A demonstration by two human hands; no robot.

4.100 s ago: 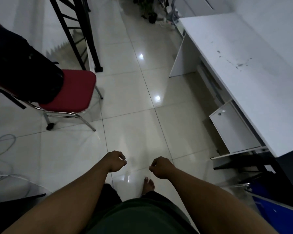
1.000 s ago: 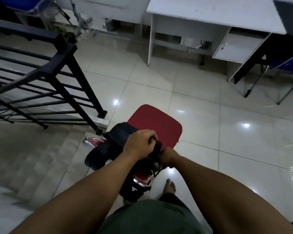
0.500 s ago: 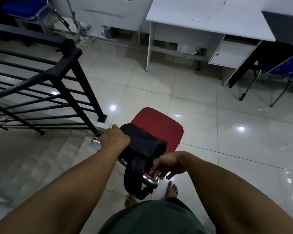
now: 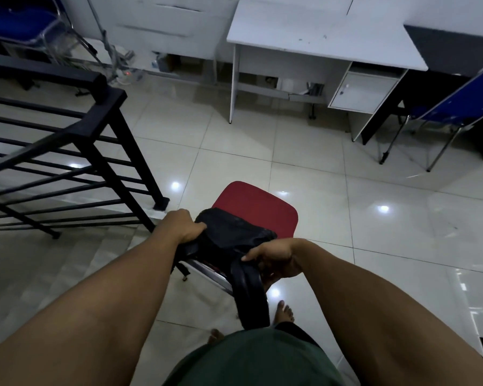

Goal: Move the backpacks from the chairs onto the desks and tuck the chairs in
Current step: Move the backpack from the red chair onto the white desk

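Note:
A black backpack (image 4: 232, 235) lies over the backrest of a red chair (image 4: 255, 206) just in front of me. My left hand (image 4: 183, 224) grips the bag's left upper edge. Its right side, where a black strap (image 4: 250, 299) hangs down behind the chair, is held by my right hand (image 4: 273, 259). A white desk (image 4: 324, 40) with a small cupboard (image 4: 359, 91) stands across the tiled floor beyond the chair.
A black stair railing (image 4: 76, 135) and steps going down are on my left, close to the chair. A blue chair (image 4: 455, 104) stands at the right beside a dark desk (image 4: 452, 48). Another blue chair (image 4: 14, 23) is far left. Cables lie under the back wall.
Four seconds ago my hands were empty above the floor. Over the last second both hands spread apart along the backpack, from its top centre to its two sides. The chair stays put.

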